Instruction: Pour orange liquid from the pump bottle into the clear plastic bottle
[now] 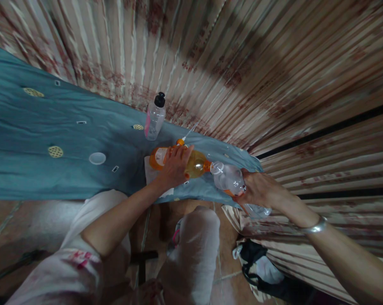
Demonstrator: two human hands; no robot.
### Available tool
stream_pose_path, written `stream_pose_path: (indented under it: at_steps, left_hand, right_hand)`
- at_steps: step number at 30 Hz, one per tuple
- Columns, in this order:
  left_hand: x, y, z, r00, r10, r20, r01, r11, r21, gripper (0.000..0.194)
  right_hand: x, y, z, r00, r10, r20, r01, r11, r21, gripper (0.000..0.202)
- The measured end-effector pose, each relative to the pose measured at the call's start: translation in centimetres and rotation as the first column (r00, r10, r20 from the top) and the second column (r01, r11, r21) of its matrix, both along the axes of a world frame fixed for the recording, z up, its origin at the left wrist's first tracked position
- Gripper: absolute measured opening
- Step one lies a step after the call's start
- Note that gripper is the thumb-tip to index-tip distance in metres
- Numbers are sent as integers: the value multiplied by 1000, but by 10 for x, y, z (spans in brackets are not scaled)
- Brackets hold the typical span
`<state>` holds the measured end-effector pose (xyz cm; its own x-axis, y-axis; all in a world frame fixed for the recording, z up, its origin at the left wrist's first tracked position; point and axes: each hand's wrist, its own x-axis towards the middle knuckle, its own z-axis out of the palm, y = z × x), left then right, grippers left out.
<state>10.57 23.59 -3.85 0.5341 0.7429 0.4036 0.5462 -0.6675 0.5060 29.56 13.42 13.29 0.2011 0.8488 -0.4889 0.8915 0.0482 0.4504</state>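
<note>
My left hand (177, 163) is wrapped round an orange plastic bottle (196, 164), which lies tilted on its side with amber liquid in it. Its narrow neck points right and meets the wide mouth of a clear plastic bottle (224, 177); whether the neck is inside or just against the rim I cannot tell. That clear bottle is gripped by my right hand (253, 188), fingers closed about its middle, its base tilted down to the right. Just behind my left hand lies an orange cap with a white tip (180, 142).
A clear bottle with a black cap (155, 118) stands at the back of the blue cloth-covered surface (26, 140). To the left lies a white round lid (97, 158). White paper or cloth (151, 173) is under the orange bottle. A pleated curtain (210, 55) hangs behind; a black bag (257, 262) sits below right.
</note>
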Motion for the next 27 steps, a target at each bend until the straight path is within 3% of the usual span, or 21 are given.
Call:
stream_pose_path:
  at_steps: [15,27]
  left_hand:
    - [0,1,0,1000,-2,2,2,1000,8,89]
    - [-2,6,0,998,-19,61,22,998,-55,92]
  right_hand:
    - [-2,0,2,1000,-27,-15,27,1000,-11,43]
    - [8,-5,-21,989,-24,-149,44,990,137,49]
